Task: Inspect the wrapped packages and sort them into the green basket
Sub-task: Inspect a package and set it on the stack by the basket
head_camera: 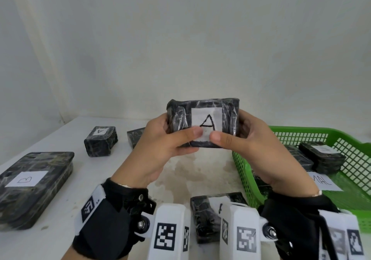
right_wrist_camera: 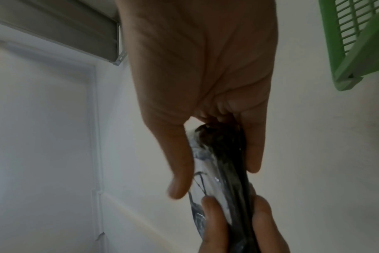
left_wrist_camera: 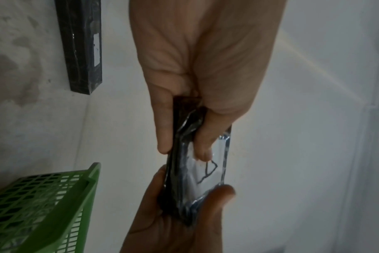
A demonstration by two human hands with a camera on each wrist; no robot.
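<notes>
A flat black wrapped package [head_camera: 202, 107] with a white label marked "A" is held up above the table, label facing me. My left hand [head_camera: 160, 139] grips its left end, thumb on the front. My right hand [head_camera: 249, 141] grips its right end, thumb on the label. The left wrist view shows the package [left_wrist_camera: 197, 178] edge-on between thumb and fingers; so does the right wrist view, with the package [right_wrist_camera: 218, 164] pinched. The green basket [head_camera: 281, 131] stands at the right with wrapped packages [head_camera: 321, 155] inside.
On the white table [head_camera: 60, 239] lie a large package marked "B" [head_camera: 34, 185] at the left, a smaller "A" package [head_camera: 100, 141] behind it, another package [head_camera: 135, 136] behind my left hand, and one [head_camera: 202, 219] near my wrists. A paper slip [head_camera: 323, 180] lies in the basket.
</notes>
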